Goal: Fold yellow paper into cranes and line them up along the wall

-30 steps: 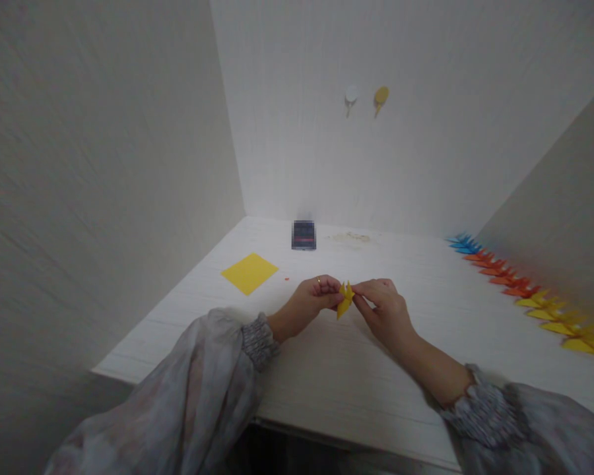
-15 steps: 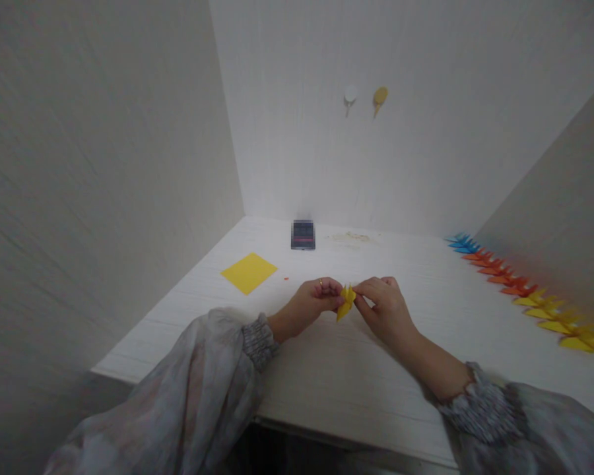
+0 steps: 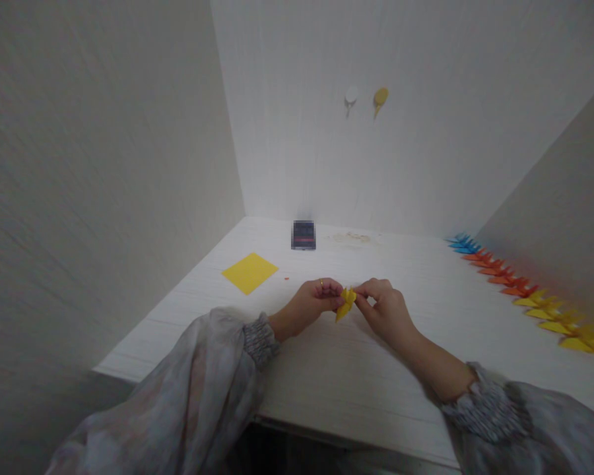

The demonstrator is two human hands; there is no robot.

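Observation:
A small folded yellow paper piece is held just above the white table, pinched from both sides. My left hand, with a ring on one finger, grips its left side with closed fingers. My right hand pinches its right side, fingers curled. Both hands sit close together near the middle of the table.
A flat yellow paper square lies to the left. A dark small box stands near the back wall. A row of folded paper pieces, blue, orange and yellow, runs along the right wall. Two round hooks hang on the back wall.
Both hands have drawn slightly closer around the yellow paper piece and shifted a little lower; otherwise nothing has moved.

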